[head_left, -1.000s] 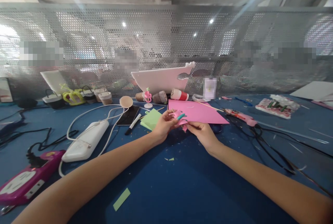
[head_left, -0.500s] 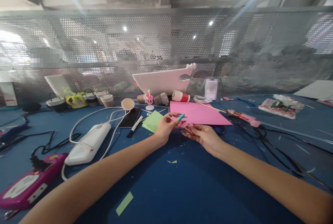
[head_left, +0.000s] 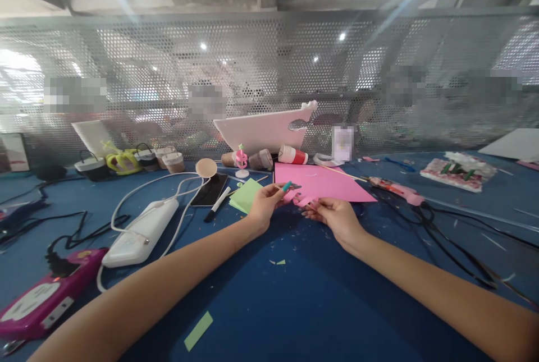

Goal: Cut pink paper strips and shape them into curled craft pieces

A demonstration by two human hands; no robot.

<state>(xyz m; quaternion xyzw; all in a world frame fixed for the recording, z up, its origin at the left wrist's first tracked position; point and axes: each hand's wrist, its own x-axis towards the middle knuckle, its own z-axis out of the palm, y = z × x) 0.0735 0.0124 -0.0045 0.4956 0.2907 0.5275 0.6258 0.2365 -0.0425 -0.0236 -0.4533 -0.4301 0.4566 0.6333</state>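
My left hand [head_left: 265,205] is closed, pinching a small teal tool with a greyish tip [head_left: 287,186] against one end of a pink paper strip [head_left: 301,200]. I cannot make out the tool's exact kind. The strip curls in loops between the two hands. My right hand [head_left: 339,219] is closed too, its thumb and fingers pinching the strip's other end. Both hands are above the blue table, just in front of a pink paper sheet [head_left: 324,183]. Green paper squares [head_left: 246,196] lie beside my left hand.
Left are a marker [head_left: 218,204], a phone [head_left: 209,190], a white power bank [head_left: 142,233] with cables and a magenta power strip [head_left: 36,297]. A pink glue gun [head_left: 398,190] lies right. Paper cups [head_left: 293,155] and a small pink ornament [head_left: 241,160] stand behind.
The pink strip has opened into looser curls between my hands. My right hand has shifted slightly right, and the teal tool in my left hand has moved slightly left.
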